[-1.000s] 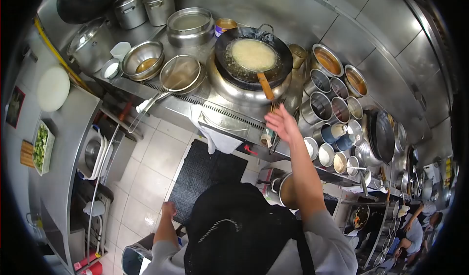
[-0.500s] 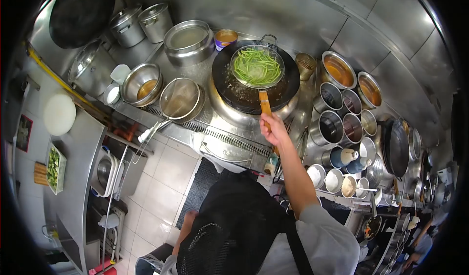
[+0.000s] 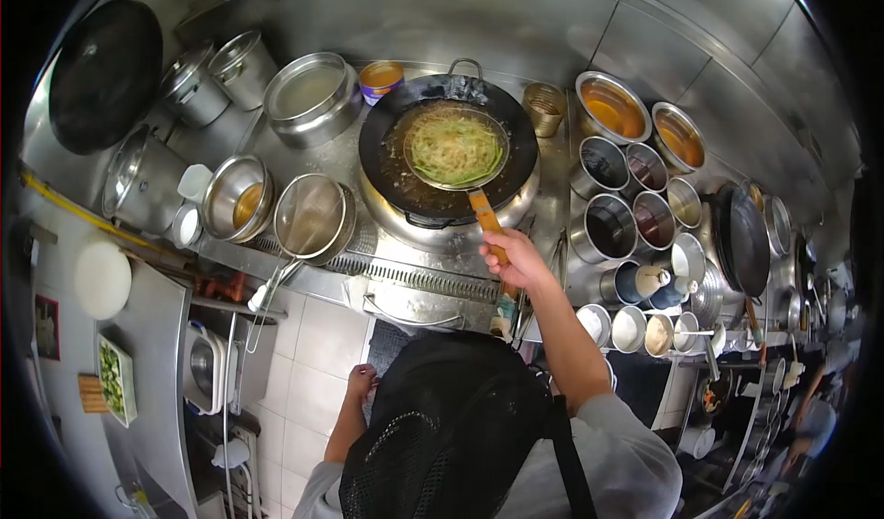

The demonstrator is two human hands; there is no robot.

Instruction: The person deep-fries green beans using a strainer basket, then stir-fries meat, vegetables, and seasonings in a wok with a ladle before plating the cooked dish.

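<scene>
My right hand (image 3: 512, 258) is closed around the wooden handle (image 3: 482, 211) of a round mesh strainer (image 3: 503, 165). The strainer's basket sits down in a black wok (image 3: 378, 141) on the burner. Green beans (image 3: 451, 146) lie in the basket, blurred under bubbling, foaming liquid. Low at my side, away from the stove, hangs my left hand (image 3: 363, 381), its fingers curled and nothing visible in them. A second strainer (image 3: 311, 215) rests over a pan left of the wok.
Left of the wok stand a steel pot (image 3: 313, 100), an open can (image 3: 381, 79) and a steel bowl (image 3: 238, 197). To the right are a tin (image 3: 544, 109), bowls of orange liquid (image 3: 612, 106) and several seasoning containers (image 3: 629, 329). A steel counter (image 3: 152, 335) holds a tray of chopped greens (image 3: 115, 379).
My right hand has lowered the strainer into the wok, and the beans now sit in bubbling liquid. My left hand has come up slightly. The whole view has shifted.
</scene>
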